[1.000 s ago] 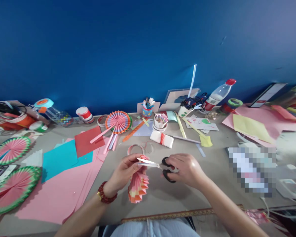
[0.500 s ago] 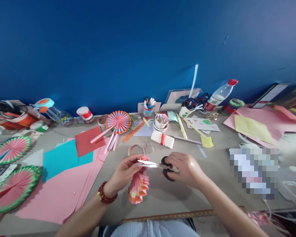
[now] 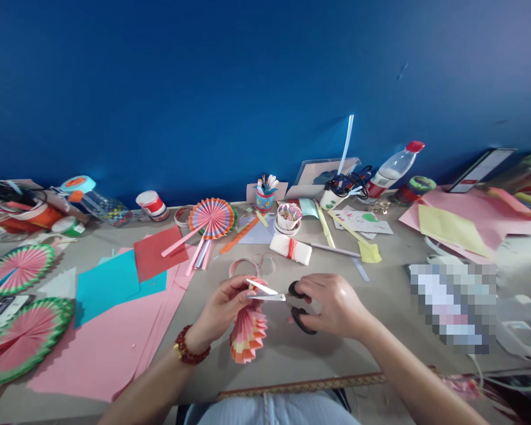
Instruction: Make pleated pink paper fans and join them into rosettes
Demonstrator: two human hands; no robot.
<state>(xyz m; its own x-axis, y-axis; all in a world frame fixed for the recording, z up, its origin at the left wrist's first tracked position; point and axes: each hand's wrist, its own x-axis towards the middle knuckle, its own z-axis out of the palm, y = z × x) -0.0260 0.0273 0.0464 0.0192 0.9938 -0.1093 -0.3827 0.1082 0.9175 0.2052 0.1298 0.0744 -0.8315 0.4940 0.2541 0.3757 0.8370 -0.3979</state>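
My left hand pinches the top of a folded pink and orange paper fan, which hangs down just above the table. My right hand grips black-handled scissors, with fingers through the loops. The blades are spread apart and point left at the fan's top, beside my left fingers. A red bead bracelet sits on my left wrist.
Pink, teal and red paper sheets lie at the left with finished round fans. A tape ring, a white bundle, cups, a bottle and paper strips stand behind. A blurred patch lies at the right.
The scissor blades have opened wider and my right hand has spread the handles. The left hand and fan have stayed in place.
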